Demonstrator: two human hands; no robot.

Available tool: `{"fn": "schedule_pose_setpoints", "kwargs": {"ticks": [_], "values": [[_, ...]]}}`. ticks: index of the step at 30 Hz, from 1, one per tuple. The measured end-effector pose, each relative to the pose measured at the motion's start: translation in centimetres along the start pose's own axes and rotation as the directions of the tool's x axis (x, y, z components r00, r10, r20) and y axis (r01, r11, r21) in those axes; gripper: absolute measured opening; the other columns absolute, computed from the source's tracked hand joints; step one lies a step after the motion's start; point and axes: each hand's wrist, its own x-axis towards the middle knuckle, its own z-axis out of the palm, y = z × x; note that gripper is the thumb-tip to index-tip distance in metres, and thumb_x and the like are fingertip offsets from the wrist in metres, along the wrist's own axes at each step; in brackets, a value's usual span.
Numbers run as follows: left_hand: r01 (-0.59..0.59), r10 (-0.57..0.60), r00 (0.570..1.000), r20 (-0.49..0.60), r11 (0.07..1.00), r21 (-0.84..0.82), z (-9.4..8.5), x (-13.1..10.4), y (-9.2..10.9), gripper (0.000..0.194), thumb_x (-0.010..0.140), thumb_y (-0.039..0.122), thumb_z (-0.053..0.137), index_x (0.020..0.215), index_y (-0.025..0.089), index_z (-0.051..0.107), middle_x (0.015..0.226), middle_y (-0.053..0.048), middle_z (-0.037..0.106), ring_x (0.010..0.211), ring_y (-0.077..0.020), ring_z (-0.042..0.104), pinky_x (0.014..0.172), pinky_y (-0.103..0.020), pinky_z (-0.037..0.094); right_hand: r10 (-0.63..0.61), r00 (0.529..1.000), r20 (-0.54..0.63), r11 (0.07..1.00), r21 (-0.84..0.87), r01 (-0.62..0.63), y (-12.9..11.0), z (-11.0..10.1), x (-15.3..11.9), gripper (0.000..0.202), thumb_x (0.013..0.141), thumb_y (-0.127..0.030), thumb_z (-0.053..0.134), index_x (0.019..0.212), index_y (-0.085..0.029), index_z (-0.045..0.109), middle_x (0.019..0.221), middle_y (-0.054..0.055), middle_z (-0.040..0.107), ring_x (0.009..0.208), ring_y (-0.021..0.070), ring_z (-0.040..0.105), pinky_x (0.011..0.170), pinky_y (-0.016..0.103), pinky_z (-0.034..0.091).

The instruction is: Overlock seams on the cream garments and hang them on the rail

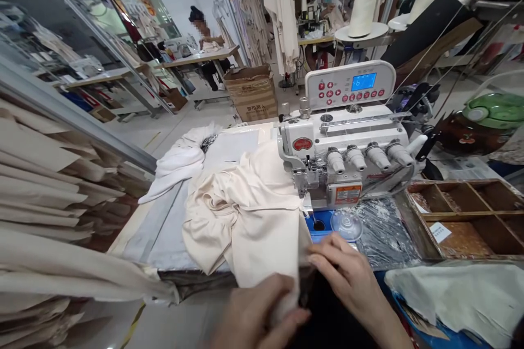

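Mostly, the cream fabric (pixel 266 229) (rumpled leftward) lies beyond both hands (pixel 346 270).

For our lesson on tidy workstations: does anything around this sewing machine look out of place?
Slightly: right of the sewing machine, a white slip lies askew in the divided tray, as if dropped there.

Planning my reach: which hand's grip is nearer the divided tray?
Right. The right grip is left of the tray; the left grip is farther left, on cream fabric.
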Motion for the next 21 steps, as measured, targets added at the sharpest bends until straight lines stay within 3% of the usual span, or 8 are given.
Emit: {"fn": "schedule_pose_setpoints", "kwargs": {"ticks": [2, 4, 6, 9, 11, 14, 18, 21], "values": [[-0.269, 0.270, 0.958, 0.092, 0.963, -0.033, 1.6, 0.2, -0.3, 0.039, 0.098, 0.060, 0.058, 0.092, 0.026, 0.075, 0.072, -0.002, 0.074, 0.059, -0.0153, 0.069, 0.053, -0.021, 0.057, 0.038, 0.999, -0.020, 0.985, 0.171, -0.034, -1.2, 0.5, 2.8, 0.037, 0.091, -0.057, 0.071, 0.097, -0.023, 0.082, 0.100, 0.009, 0.071, 0.092, 0.0252, 0.068, 0.077, 0.033, 0.056], [-0.424, 0.424, 0.901, 0.090, 0.905, -0.022, 1.8, 1.4, -0.8, 0.035, 0.106, 0.047, 0.049, 0.099, 0.021, 0.072, 0.076, -0.003, 0.073, 0.066, -0.0147, 0.070, 0.059, -0.021, 0.059, 0.114, 0.990, 0.081, 0.924, 0.358, -0.135, -1.6, 1.5, 4.6, 0.046, 0.083, -0.065, 0.075, 0.086, -0.019, 0.080, 0.088, 0.007, 0.068, 0.081, 0.0231, 0.066, 0.069, 0.031, 0.058], [-0.468, 0.470, 0.883, -0.015, 0.881, 0.072, 0.6, 3.5, -1.4, 0.015, 0.104, 0.024, 0.057, 0.106, 0.017, 0.070, 0.077, -0.002, 0.070, 0.071, -0.0135, 0.068, 0.065, -0.021, 0.058, 0.193, 0.976, 0.104, 0.845, 0.487, -0.219, -1.4, 2.5, 5.2, 0.050, 0.084, -0.066, 0.071, 0.076, -0.017, 0.076, 0.078, 0.004, 0.063, 0.068, 0.0187, 0.061, 0.060, 0.028, 0.056], [-0.479, 0.539, 0.828, -0.153, 0.824, 0.303, -1.3, 7.5, -2.1, 0.021, 0.094, 0.010, 0.068, 0.113, 0.018, 0.071, 0.092, -0.005, 0.072, 0.089, -0.0172, 0.068, 0.080, -0.028, 0.057, 0.244, 0.969, -0.029, 0.833, 0.519, -0.194, -0.8, 3.5, 4.9, 0.049, 0.084, -0.062, 0.071, 0.067, -0.016, 0.071, 0.067, 0.002, 0.057, 0.058, 0.0141, 0.051, 0.050, 0.024, 0.046], [-0.460, 0.528, 0.840, -0.129, 0.817, 0.349, -1.5, 9.7, -2.5, 0.012, 0.094, 0.015, 0.070, 0.105, 0.020, 0.073, 0.092, -0.005, 0.073, 0.087, -0.0177, 0.067, 0.079, -0.031, 0.054, 0.257, 0.962, -0.090, 0.849, 0.497, -0.180, -0.6, 3.5, 4.6, 0.048, 0.084, -0.058, 0.072, 0.061, -0.017, 0.066, 0.057, -0.001, 0.048, 0.051, 0.0113, 0.040, 0.044, 0.024, 0.034], [-0.407, 0.437, 0.896, -0.084, 0.881, 0.242, -0.6, 11.3, -2.9, 0.009, 0.097, 0.015, 0.065, 0.091, 0.019, 0.070, 0.079, -0.001, 0.070, 0.074, -0.0149, 0.063, 0.070, -0.029, 0.050, 0.288, 0.951, -0.117, 0.851, 0.486, -0.198, -0.6, 3.2, 4.4, 0.051, 0.083, -0.055, 0.072, 0.051, -0.020, 0.053, 0.048, -0.005, 0.037, 0.045, 0.0089, 0.030, 0.041, 0.025, 0.022], [-0.288, 0.293, 0.951, -0.104, 0.956, 0.059, 0.2, 11.4, -3.4, 0.013, 0.097, 0.015, 0.064, 0.086, 0.019, 0.069, 0.078, -0.001, 0.069, 0.075, -0.0143, 0.063, 0.066, -0.026, 0.051, 0.325, 0.946, -0.022, 0.829, 0.487, -0.273, -0.9, 2.9, 4.6, 0.056, 0.087, -0.054, 0.065, 0.046, -0.023, 0.043, 0.036, -0.005, 0.037, 0.037, 0.0092, 0.031, 0.039, 0.025, 0.022], [-0.367, 0.371, 0.922, -0.111, 0.928, 0.055, 0.1, 11.3, -3.7, 0.008, 0.094, 0.013, 0.069, 0.093, 0.020, 0.072, 0.079, -0.001, 0.071, 0.077, -0.0140, 0.063, 0.068, -0.025, 0.053, 0.251, 0.968, -0.006, 0.838, 0.502, -0.214, -0.7, 2.9, 4.4, 0.059, 0.089, -0.053, 0.062, 0.043, -0.023, 0.042, 0.039, -0.003, 0.041, 0.041, 0.0109, 0.036, 0.042, 0.026, 0.026]]}}
